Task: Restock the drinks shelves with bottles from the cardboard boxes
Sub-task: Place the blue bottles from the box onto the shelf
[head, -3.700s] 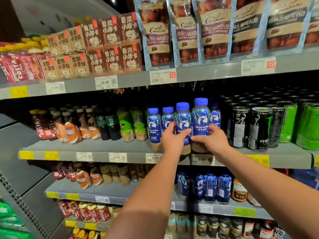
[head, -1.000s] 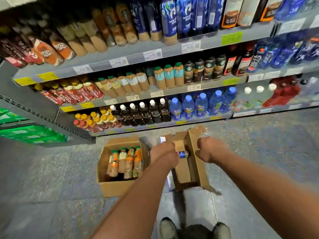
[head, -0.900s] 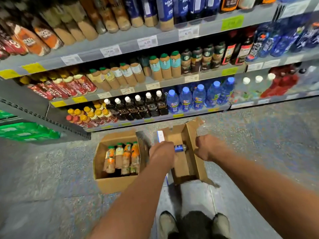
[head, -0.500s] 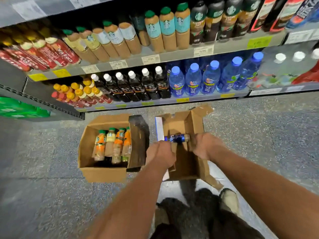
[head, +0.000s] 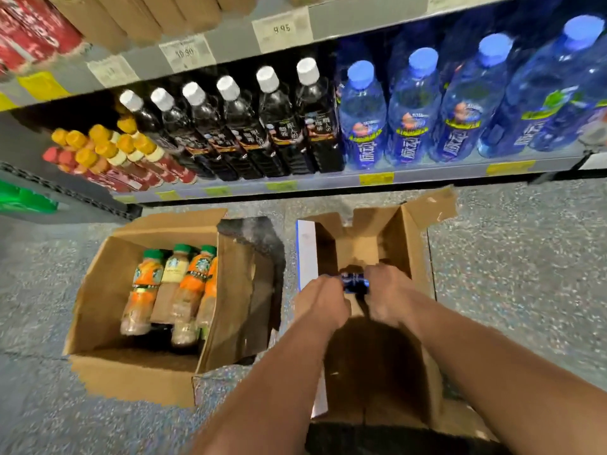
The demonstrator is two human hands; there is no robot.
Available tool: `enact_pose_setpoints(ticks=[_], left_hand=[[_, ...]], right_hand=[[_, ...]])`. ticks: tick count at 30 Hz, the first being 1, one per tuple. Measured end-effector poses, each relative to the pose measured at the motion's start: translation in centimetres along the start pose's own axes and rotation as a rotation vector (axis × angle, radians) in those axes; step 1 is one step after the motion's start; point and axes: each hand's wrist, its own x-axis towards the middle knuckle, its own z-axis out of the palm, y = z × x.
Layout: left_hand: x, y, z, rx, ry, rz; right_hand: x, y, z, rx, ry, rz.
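Observation:
Two open cardboard boxes stand on the floor below the drinks shelf. Both my hands reach into the right box (head: 409,247). A small blue bottle (head: 354,284) lies sideways between them. My left hand (head: 323,302) grips its left end and my right hand (head: 389,298) grips its right end. Both ends of the bottle are hidden by my fingers, and the view is blurred. The rest of that box's inside is dark. The left box (head: 131,372) holds several green-capped bottles with orange and cream labels (head: 170,284).
The bottom shelf (head: 328,185) carries red bottles with yellow caps (head: 108,152), dark bottles with white caps (head: 256,126) and blue water bottles (head: 414,110). Speckled grey floor (head: 512,274) lies to the right of the boxes. Box flaps stick up around my hands.
I turned from the upper shelf down to the boxes. In the last second both hands sank into the right box and closed on the two ends of the blue bottle.

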Motion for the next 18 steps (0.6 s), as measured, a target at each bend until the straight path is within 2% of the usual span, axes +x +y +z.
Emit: enact_pose_setpoints(ticks=[4, 6, 8, 13, 15, 18], left_hand=[[3.7, -0.5, 3.5, -0.081, 0.007, -0.002], [4.9, -0.6, 4.8, -0.096, -0.001, 0.001], [5.8, -0.6, 6.0, -0.093, -0.009, 0.001], [6.7, -0.3, 8.2, -0.122, -0.050, -0.025], [6.7, -0.5, 8.8, -0.135, -0.067, -0.043], [6.6, -0.8, 9.2, -0.129, -0.064, -0.053]], right_hand=[[6.0, 1.5, 5.1, -0.028, 0.073, -0.063], [8.6, 2.4, 7.1, -0.126, 0.073, -0.053], [10.4, 3.2, 8.8, -0.118, 0.038, -0.022], [11.6, 3.7, 10.7, -0.106, 0.033, 0.065], [11.8, 3.5, 11.0, -0.178, 0.065, 0.085], [11.6, 3.4, 11.5, -0.271, -0.011, 0.120]])
